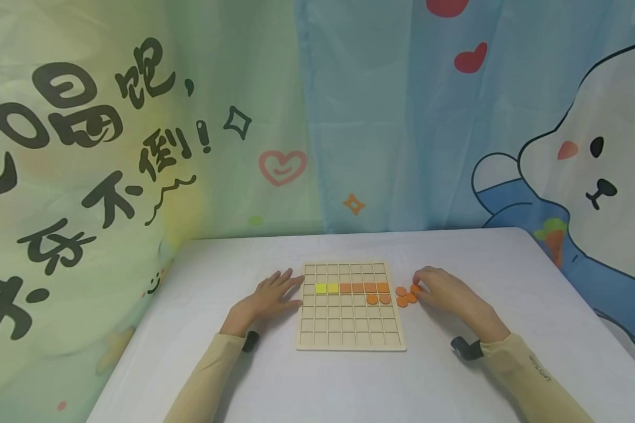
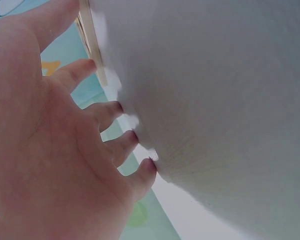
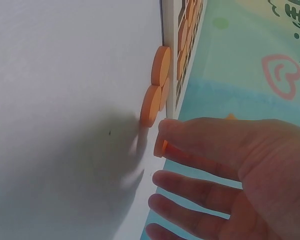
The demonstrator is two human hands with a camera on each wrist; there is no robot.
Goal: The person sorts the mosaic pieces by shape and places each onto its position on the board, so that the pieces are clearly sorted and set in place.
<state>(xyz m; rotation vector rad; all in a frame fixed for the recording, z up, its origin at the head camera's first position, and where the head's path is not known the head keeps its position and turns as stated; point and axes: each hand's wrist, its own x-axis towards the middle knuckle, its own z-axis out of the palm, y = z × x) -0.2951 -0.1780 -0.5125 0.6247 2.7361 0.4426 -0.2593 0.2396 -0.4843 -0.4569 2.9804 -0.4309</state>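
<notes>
A wooden grid board (image 1: 344, 339) lies flat on the table. One row holds two yellow square tiles (image 1: 327, 288) and several orange square tiles (image 1: 357, 288). In the row below sit two orange discs (image 1: 378, 299). My left hand (image 1: 267, 298) lies spread at the board's left edge, thumb and a fingertip touching it; the left wrist view shows the fingers apart. Right of the board, my right hand (image 1: 452, 294) pinches an orange disc (image 3: 159, 148) between thumb and forefinger. Three loose orange discs (image 3: 151, 106) lie between that hand and the board.
A white-covered table (image 1: 349, 388) carries everything. Behind it hangs a printed curtain (image 1: 243, 194) with writing, hearts and a cartoon animal. Each wrist wears a small black camera (image 1: 466, 348).
</notes>
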